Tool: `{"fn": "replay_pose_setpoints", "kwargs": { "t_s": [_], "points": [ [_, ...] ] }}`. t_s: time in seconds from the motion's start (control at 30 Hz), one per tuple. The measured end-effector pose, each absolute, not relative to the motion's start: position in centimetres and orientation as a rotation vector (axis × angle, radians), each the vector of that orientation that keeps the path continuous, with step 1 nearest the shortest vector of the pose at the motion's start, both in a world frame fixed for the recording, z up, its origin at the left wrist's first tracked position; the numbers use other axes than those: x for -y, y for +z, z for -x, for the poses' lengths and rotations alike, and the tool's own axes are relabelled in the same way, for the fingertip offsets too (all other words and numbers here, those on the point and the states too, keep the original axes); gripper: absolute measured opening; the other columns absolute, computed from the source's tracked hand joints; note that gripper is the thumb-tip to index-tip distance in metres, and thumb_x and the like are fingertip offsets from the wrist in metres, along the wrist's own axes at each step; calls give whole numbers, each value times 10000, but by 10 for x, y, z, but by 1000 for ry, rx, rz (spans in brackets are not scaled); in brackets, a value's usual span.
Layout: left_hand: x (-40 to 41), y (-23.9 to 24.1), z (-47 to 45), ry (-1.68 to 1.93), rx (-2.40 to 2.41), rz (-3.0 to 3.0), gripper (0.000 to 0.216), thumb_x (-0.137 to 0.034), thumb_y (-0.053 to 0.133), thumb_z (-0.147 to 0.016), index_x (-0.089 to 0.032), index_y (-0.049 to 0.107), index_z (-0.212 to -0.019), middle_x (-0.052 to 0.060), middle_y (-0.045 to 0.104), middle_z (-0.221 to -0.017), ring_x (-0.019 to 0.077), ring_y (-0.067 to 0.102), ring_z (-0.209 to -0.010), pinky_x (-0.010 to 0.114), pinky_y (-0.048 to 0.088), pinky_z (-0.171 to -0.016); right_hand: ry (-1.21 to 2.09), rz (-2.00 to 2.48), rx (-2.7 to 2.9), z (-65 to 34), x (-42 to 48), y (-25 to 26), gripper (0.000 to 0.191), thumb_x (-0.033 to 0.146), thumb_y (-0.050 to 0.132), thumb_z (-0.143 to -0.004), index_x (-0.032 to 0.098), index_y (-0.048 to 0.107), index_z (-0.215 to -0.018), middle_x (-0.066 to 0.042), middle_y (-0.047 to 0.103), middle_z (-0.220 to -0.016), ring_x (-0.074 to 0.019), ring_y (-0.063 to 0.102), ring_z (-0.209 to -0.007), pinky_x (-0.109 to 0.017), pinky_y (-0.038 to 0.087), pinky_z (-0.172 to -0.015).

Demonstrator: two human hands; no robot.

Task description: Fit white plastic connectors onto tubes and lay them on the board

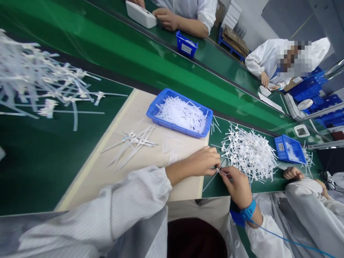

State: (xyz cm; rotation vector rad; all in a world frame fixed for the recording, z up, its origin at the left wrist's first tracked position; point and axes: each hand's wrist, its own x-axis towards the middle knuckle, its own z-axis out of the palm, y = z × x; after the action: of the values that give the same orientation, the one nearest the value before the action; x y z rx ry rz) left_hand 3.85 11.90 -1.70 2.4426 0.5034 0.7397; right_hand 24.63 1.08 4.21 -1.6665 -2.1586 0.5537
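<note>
My left hand (197,162) and my right hand (238,185) meet near the front edge of the green table. Between their pinched fingertips is a small white connector (218,170) with thin translucent tubes, partly hidden by the fingers. One tube points down and left from it. Just beyond my right hand lies a big pile of white connectors with short tubes (248,152). Left of my hands, several longer tubed pieces (137,140) and a few loose short tubes (173,156) rest on a beige mat (150,179). My right wrist wears a blue strap (248,210).
A blue tray (178,131) of short translucent tubes stands behind the mat. A heap of long-tubed pieces (34,75) spreads at far left. To the right are a smaller blue bin (285,154) and a neighbour's hand (293,173). Two co-workers sit across the green conveyor (129,53).
</note>
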Motion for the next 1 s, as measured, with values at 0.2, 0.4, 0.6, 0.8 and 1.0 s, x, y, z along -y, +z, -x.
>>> {"fn": "replay_pose_setpoints", "kwargs": {
  "t_s": [0.2,0.4,0.6,0.8,1.0],
  "points": [
    [-118,-14,-38,711,-529,-2463,154,-245,846,-910,-216,701,-869,20,693,-877,248,564,-946,377,370,-826,490,1698,2246,-239,-14,45,168,222,580,-1096,246,744,-1121,-73,786,-994,-244,754,-870,-324,565,-786],
    [-116,-11,-37,723,-545,-2463,201,-266,839,-930,-212,663,-850,25,695,-889,248,561,-941,384,378,-821,483,1699,2322,-239,-19,47,173,171,571,-1084,239,726,-1115,-70,785,-992,-246,762,-874,-321,562,-783],
    [-114,-10,-36,769,-539,-2426,195,-233,872,-898,-209,682,-861,13,694,-873,243,568,-959,393,367,-815,481,1659,2378,-245,-19,47,177,185,542,-1120,231,706,-1072,-72,785,-977,-235,764,-860,-323,562,-782],
    [-113,-13,-37,771,-561,-2410,235,-234,880,-891,-204,666,-797,15,683,-865,241,560,-952,392,343,-799,502,1606,2458,-243,-21,48,203,175,524,-1128,224,685,-1015,-83,758,-968,-231,743,-838,-324,556,-748],
    [-116,-17,-37,791,-507,-2384,205,-225,876,-904,-209,685,-833,5,691,-853,235,575,-961,382,356,-815,554,1583,2452,-242,-26,48,240,158,513,-1126,228,682,-972,-89,751,-952,-242,745,-862,-333,578,-767]
  ]
}}
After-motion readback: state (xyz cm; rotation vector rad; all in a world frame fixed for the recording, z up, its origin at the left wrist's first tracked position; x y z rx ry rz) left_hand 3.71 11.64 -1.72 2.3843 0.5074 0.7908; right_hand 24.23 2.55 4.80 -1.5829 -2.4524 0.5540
